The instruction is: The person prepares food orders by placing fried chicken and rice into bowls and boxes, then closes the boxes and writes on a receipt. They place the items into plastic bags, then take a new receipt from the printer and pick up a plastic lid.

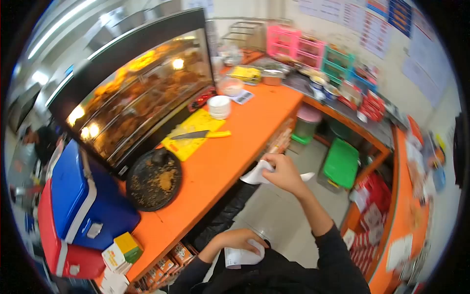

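My right hand (pixel 283 172) is raised beside the edge of the orange counter (pixel 235 152) and grips a white paper (pixel 258 174). My left hand (pixel 238 241) is low, close to my body, and holds a white paper slip (pixel 241 257). On the counter lies a yellow cutting board (pixel 188 142) with a knife (pixel 192 134) across it. A round dark pan (pixel 154 180) with crumbs sits nearer to me. A stack of white bowls (pixel 220 107) stands beyond the board.
A heated glass display case (pixel 137 98) with fried food runs along the counter's left. Blue (pixel 81 196) and red (pixel 58 245) coolers stand at its near end. Coloured baskets (pixel 313 51) line the far wall. A green stool (pixel 341 164) and bins sit below the side counter.
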Demonstrator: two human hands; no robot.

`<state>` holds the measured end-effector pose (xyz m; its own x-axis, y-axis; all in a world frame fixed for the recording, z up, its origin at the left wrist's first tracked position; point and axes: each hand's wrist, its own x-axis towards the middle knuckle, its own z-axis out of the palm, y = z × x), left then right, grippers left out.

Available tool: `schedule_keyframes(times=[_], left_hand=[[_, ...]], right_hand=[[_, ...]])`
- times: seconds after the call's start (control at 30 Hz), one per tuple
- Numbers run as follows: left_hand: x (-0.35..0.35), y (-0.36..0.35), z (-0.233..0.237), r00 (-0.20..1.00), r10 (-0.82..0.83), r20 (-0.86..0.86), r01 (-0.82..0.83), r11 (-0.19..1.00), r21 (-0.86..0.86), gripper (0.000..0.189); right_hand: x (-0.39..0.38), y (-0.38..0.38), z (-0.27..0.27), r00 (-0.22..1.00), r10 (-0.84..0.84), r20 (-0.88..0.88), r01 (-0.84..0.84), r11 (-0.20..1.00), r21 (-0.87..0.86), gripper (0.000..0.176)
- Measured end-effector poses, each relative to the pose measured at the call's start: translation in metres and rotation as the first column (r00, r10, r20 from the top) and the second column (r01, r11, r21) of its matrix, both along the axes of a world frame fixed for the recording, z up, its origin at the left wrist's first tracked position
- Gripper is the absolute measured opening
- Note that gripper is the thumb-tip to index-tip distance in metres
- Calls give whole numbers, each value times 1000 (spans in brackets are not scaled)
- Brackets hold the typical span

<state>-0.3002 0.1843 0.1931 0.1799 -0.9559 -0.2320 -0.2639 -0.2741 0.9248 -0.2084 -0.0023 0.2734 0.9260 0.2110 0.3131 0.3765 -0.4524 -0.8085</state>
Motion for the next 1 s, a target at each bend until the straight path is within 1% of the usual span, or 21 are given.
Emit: schedule_keyframes(times=[0.03, 0.07, 0.1, 0.13, 0.17, 0.23, 0.27, 0.3, 0.33, 0.37, 0.43, 0.47, 0.5, 0.57, 0.6, 0.63, 0.7, 0.77, 0.83, 0.9, 1.0], left_hand=[[10, -1, -9, 1000, 23, -8, -23, 1000, -14, 41], [22, 2, -17, 996, 93, 0, -93, 996, -14, 41], [36, 7, -25, 905, 421, -63, -425, 886, -186, 42], [51, 16, -32, 717, 676, -170, -688, 646, -332, 44], [68, 29, -39, 527, 792, -310, -832, 405, -380, 48], [88, 69, -29, 299, 750, -590, -900, 15, -436, 49], [97, 82, -15, 214, 802, -557, -843, -136, -520, 48], [110, 92, 3, 133, 839, -528, -743, -268, -613, 48], [115, 106, 17, -71, 926, -371, -807, -272, -525, 42], [119, 117, 30, -143, 928, -344, -843, -296, -450, 38], [130, 142, 42, -113, 930, -349, -851, -272, -450, 33], [138, 156, 51, -42, 948, -315, -869, -190, -456, 36], [147, 170, 58, -59, 946, -319, -871, -205, -447, 36], [165, 195, 73, 124, 988, -93, -943, 88, -322, 40], [176, 204, 82, 203, 976, -80, -932, 167, -323, 43], [185, 212, 91, 190, 979, -78, -933, 155, -326, 43], [200, 223, 110, 380, 919, 103, -859, 392, -328, 42], [218, 227, 118, 360, 921, 146, -846, 388, -366, 40], [229, 227, 115, 335, 933, 133, -835, 360, -416, 38], [240, 228, 114, 346, 925, 159, -839, 380, -390, 36], [254, 226, 112, 339, 940, 23, -884, 327, -335, 34]], right_hand=[[27, 24, -11, 981, 142, -133, -94, 945, 314, 16], [39, 47, -9, 969, 149, -199, -26, 856, 516, 17], [46, 69, -5, 947, 170, -272, 64, 730, 681, 18], [49, 91, -4, 924, 208, -321, 145, 587, 796, 25], [48, 109, 2, 903, 345, -256, 105, 402, 910, 28], [51, 133, -28, 848, 431, -307, 149, 362, 920, 32], [48, 142, -42, 821, 454, -345, 129, 442, 888, 35], [46, 151, -54, 794, 506, -338, 116, 420, 900, 38], [43, 158, -63, 744, 549, -380, 118, 452, 884, 42], [44, 160, -71, 667, 630, -397, 61, 485, 872, 42], [77, 154, -85, 658, 727, -199, -120, 361, 925, 52], [109, 157, -74, 623, 760, -185, -211, 391, 896, 57], [143, 163, -61, 586, 789, -187, -287, 417, 862, 63], [192, 188, -6, 493, 861, -127, -576, 432, 693, 70], [207, 205, 14, 439, 893, -105, -635, 390, 667, 70], [218, 222, 32, 381, 921, -80, -694, 342, 633, 71], [239, 249, 67, 340, 938, -70, -709, 305, 635, 68], [254, 261, 87, 309, 950, -48, -724, 268, 635, 67], [265, 263, 94, 487, 861, 146, -794, 367, 485, 56], [278, 261, 98, 475, 856, 205, -826, 353, 440, 51], [300, 263, 99, 453, 866, 211, -838, 333, 432, 54]])
